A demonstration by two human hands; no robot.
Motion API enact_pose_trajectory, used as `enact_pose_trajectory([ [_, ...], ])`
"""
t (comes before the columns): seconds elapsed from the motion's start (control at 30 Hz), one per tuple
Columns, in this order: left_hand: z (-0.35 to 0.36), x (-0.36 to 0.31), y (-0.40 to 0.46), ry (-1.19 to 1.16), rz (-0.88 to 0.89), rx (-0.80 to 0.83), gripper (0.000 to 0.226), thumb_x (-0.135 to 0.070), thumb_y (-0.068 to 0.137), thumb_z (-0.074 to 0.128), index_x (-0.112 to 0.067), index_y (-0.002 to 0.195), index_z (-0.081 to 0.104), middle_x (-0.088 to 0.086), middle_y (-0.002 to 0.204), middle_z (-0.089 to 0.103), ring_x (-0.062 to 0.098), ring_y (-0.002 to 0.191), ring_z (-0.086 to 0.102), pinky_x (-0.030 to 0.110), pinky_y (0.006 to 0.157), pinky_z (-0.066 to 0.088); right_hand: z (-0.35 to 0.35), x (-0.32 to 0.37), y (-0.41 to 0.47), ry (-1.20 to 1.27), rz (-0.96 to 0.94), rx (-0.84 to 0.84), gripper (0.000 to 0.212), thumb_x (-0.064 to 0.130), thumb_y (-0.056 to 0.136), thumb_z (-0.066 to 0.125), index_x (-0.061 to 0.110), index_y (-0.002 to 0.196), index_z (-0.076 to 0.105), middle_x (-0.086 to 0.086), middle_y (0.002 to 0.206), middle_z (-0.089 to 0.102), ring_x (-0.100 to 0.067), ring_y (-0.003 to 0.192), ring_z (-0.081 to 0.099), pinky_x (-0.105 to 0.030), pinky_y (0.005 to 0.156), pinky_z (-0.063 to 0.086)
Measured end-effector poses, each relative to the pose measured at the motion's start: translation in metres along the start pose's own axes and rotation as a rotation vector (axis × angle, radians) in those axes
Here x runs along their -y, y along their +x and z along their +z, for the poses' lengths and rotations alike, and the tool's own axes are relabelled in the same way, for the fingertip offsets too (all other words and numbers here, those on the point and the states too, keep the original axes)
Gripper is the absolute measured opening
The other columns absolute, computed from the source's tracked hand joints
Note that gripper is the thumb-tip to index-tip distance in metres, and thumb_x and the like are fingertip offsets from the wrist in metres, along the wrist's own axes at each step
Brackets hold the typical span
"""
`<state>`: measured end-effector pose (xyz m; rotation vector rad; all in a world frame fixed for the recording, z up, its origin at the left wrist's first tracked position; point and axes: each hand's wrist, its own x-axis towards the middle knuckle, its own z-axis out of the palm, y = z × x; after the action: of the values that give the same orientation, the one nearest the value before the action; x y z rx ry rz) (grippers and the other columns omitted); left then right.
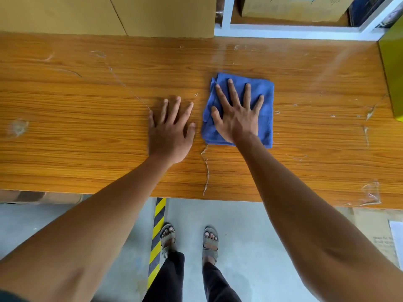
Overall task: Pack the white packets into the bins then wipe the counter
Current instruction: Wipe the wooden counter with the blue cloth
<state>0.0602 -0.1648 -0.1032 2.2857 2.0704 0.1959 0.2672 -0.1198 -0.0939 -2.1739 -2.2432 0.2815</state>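
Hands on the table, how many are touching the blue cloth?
1. The right hand presses flat on the blue cloth, fingers spread. The left hand lies flat on the bare wooden counter just beside the cloth, not on it.

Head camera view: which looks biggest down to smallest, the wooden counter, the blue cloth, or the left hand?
1. wooden counter
2. blue cloth
3. left hand, only slightly smaller than the cloth; both lie flat on the counter.

Counter [87, 101] open leftward; yellow-green box [392, 73] blocks right.
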Motion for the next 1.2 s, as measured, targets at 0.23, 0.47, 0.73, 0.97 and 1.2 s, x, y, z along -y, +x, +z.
enact_pose_trajectory([
  [0.23,-0.005,0.001,0.001,-0.005,0.004,0.018,0.060,-0.059,0.108,0.023,-0.045,0.166,0.018,-0.006,0.177,0.013,0.027,0.164,0.008,0.065,0.127,0.010,0.017,0.022,-0.126,0.015,-0.046,-0.002,0.072,0.067,0.104,0.023,0.041,0.168,0.006,0.004,0.178,0.000,-0.042,0.161,-0.002,-0.078,0.119,0.005],
  [0.47,0.000,0.002,0.001,-0.037,0.011,-0.005,0.059,-0.056,0.109,0.024,-0.044,0.166,0.018,-0.006,0.177,0.011,0.025,0.164,0.007,0.065,0.128,0.008,-0.001,0.016,-0.026,0.039,-0.008,-0.011,0.074,0.076,0.099,0.015,0.046,0.167,0.004,0.008,0.177,-0.001,-0.040,0.162,-0.006,-0.077,0.120,0.001],
  [0.73,-0.003,0.003,0.002,-0.052,-0.014,0.024,0.058,-0.055,0.109,0.016,-0.046,0.166,0.019,-0.009,0.177,0.011,0.024,0.164,0.006,0.064,0.128,0.007,0.015,0.030,-0.103,0.040,-0.002,-0.048,0.071,0.070,0.103,0.020,0.042,0.168,0.008,0.005,0.178,-0.001,-0.041,0.162,-0.004,-0.075,0.121,0.003],
  [0.97,-0.003,0.001,0.002,-0.063,-0.030,0.027,0.056,-0.054,0.110,0.015,-0.046,0.166,0.020,-0.009,0.177,0.012,0.024,0.164,0.007,0.063,0.128,0.005,0.019,0.030,-0.128,0.031,-0.039,-0.027,0.073,0.074,0.102,0.022,0.045,0.167,0.006,0.008,0.177,-0.003,-0.040,0.162,-0.006,-0.075,0.121,0.001],
  [1.2,-0.004,0.002,-0.001,-0.077,-0.020,0.030,0.058,-0.054,0.109,0.013,-0.046,0.166,0.020,-0.009,0.177,0.010,0.024,0.164,0.006,0.064,0.128,0.006,0.015,0.032,-0.094,0.032,0.053,-0.079,0.073,0.072,0.102,0.022,0.042,0.167,0.012,0.006,0.177,0.005,-0.042,0.161,0.000,-0.074,0.121,0.006],
])
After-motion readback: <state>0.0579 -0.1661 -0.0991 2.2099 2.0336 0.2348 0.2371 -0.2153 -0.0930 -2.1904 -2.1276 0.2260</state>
